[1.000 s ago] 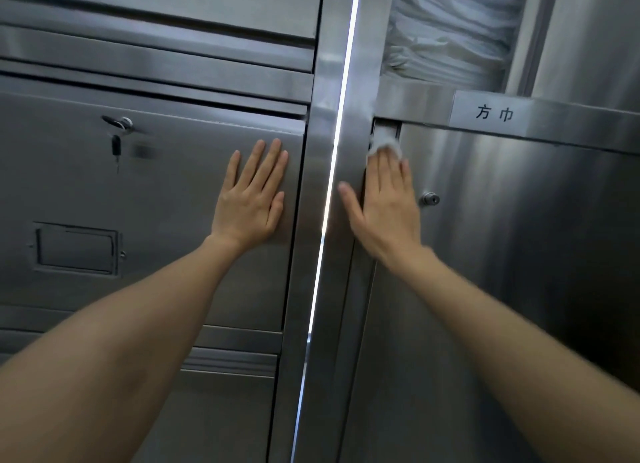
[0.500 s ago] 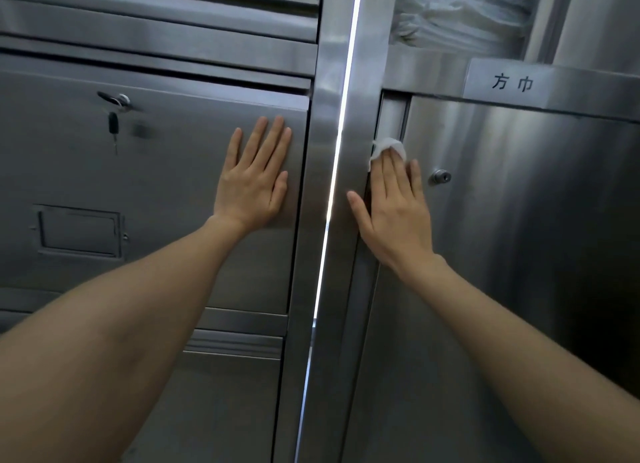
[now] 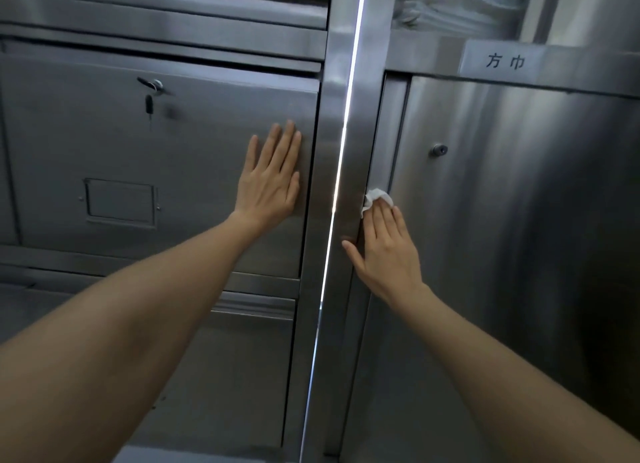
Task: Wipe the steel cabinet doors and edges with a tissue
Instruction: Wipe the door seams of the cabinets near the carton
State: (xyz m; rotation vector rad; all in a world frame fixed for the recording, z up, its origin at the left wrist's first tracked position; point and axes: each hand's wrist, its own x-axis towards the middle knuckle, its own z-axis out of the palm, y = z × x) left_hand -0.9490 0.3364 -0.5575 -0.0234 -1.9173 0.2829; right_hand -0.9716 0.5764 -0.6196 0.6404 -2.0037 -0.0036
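Right hand (image 3: 384, 251) lies flat with straight fingers pressing a crumpled white tissue (image 3: 376, 199) against the left edge of the right steel door (image 3: 519, 255), beside the vertical frame post (image 3: 356, 151), tissue poking out at the fingertips' 12 o'clock. Left hand (image 3: 270, 182) is spread flat, holding nothing, on the left steel door (image 3: 138, 151), whose lock (image 3: 154, 86) with a hanging key sits at the hand's 10 o'clock. At 1 o'clock an open shelf compartment holds stacked white folded cloths (image 3: 457, 2), above a label (image 3: 505, 61) reading 方巾.
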